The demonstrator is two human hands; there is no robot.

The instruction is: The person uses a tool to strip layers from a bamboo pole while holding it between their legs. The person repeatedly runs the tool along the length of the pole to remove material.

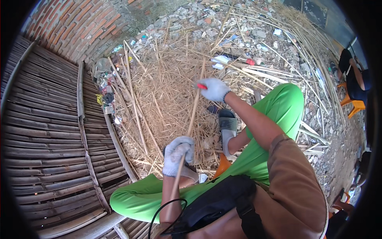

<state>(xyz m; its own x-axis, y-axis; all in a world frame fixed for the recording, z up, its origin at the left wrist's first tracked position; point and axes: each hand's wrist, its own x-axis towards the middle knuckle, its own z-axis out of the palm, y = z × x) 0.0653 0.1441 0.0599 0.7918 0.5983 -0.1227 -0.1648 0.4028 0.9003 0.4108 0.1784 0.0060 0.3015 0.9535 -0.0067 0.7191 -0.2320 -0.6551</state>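
Note:
My left hand [178, 154], in a whitish knit glove, is closed around a long pale brown cane stalk [194, 111]. The stalk slants from my left forearm up and away toward the far side of the pile. Farther out, my gloved right hand [215, 90] grips a small red-handled tool [202, 86]. The tool's short tip meets the stalk or lies just in front of it; its kind is too small to make out. Beneath both hands spreads a heap of dry straw-like shavings and stalk pieces [167, 95].
A bamboo slat platform [47, 147] lies on the left, below a brick wall [79, 28]. Long stalks [137, 115] rest beside the heap, and more [310, 47] lie at the far right. Rubble covers the ground. Another person sits at the right near an orange stool [352, 104].

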